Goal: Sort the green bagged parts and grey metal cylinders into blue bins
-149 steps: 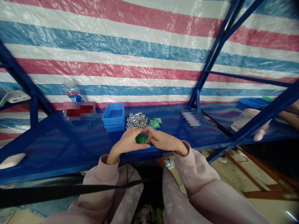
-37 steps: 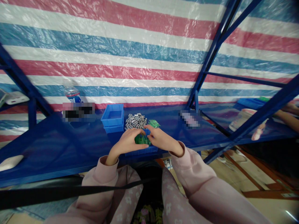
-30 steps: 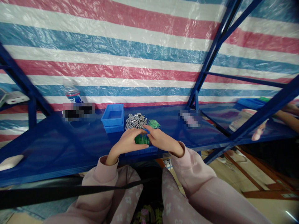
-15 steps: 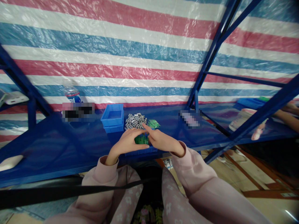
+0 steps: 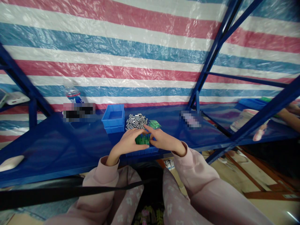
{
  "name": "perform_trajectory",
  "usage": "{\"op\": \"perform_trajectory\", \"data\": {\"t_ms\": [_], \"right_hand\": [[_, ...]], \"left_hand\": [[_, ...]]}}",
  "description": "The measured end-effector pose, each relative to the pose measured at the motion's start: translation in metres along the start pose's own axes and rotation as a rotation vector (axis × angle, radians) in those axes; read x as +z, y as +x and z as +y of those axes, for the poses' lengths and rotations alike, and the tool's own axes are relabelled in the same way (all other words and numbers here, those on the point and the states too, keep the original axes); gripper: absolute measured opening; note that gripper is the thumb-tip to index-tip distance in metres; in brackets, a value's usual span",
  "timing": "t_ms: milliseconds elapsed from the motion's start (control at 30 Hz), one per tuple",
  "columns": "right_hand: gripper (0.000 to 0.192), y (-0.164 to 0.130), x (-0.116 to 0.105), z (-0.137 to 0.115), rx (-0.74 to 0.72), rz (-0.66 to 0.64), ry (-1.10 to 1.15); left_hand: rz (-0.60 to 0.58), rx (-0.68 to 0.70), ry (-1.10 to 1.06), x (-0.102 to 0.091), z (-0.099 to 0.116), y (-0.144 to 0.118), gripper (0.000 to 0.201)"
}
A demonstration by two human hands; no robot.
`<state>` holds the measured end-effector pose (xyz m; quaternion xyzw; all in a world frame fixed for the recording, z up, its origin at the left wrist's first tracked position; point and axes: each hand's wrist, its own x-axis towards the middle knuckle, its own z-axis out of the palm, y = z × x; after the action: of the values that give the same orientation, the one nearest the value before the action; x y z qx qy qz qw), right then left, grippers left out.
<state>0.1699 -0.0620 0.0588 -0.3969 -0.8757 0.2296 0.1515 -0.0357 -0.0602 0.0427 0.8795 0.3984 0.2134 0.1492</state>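
My left hand [image 5: 127, 141] curves over a blue tray [image 5: 142, 152] at the table's near edge, its thumb stretched apart from its fingers. Small green pieces [image 5: 142, 139] lie in this tray, seen between my hands. Facing it from the right, my right hand [image 5: 162, 139] has its index finger extended and its thumb apart, near the green pieces. The two hands' fingertips come close together at the top. I see nothing held in either hand, though some fingertips are partly hidden. Just beyond is a heap of small silver metal cylinders [image 5: 136, 121], with green packets [image 5: 154, 124] beside it.
Two stacked blue bins [image 5: 114, 125] stand left of the heap on the blue table [image 5: 86, 140]. Farther left are a plastic bottle [image 5: 73, 93] and a white object [image 5: 11, 163]. Blue metal struts [image 5: 214, 47] rise at the right, where another person's arm [image 5: 289, 118] shows.
My right hand's thumb and fingers have spread a little, showing more of the green pieces. My left hand has barely moved.
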Motion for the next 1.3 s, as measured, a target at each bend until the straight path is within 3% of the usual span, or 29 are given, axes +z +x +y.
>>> {"op": "perform_trajectory", "data": {"t_ms": [267,433,800,933,1067,1167,1233,1300], "right_hand": [[0.077,0.005,0.0,0.011,-0.012,0.03,0.013],[0.078,0.003,-0.005,0.012,0.0,-0.03,0.01],[0.079,0.004,-0.006,0.001,0.066,-0.094,0.015],[0.082,0.004,-0.004,0.006,0.057,-0.09,0.031],[0.079,0.004,-0.01,0.015,-0.032,-0.017,0.027],[0.069,0.005,-0.021,0.021,-0.052,0.118,-0.007],[0.061,0.008,-0.026,0.03,0.02,0.226,-0.113],[0.058,0.012,-0.027,0.042,0.143,0.255,-0.257]], "left_hand": [[-0.012,-0.021,-0.007,-0.002,0.004,0.0,0.047],[-0.016,-0.031,0.004,-0.001,0.004,0.0,0.044],[-0.001,0.006,0.014,0.001,0.002,0.001,0.057],[-0.023,0.013,0.013,-0.002,0.004,0.001,0.045],[-0.019,0.024,0.009,-0.002,0.005,0.001,0.038],[-0.008,0.035,-0.013,-0.001,0.003,0.001,0.036],[-0.001,0.039,-0.022,0.0,0.003,0.001,0.035],[0.003,0.036,-0.02,0.0,0.003,0.001,0.034]]}}
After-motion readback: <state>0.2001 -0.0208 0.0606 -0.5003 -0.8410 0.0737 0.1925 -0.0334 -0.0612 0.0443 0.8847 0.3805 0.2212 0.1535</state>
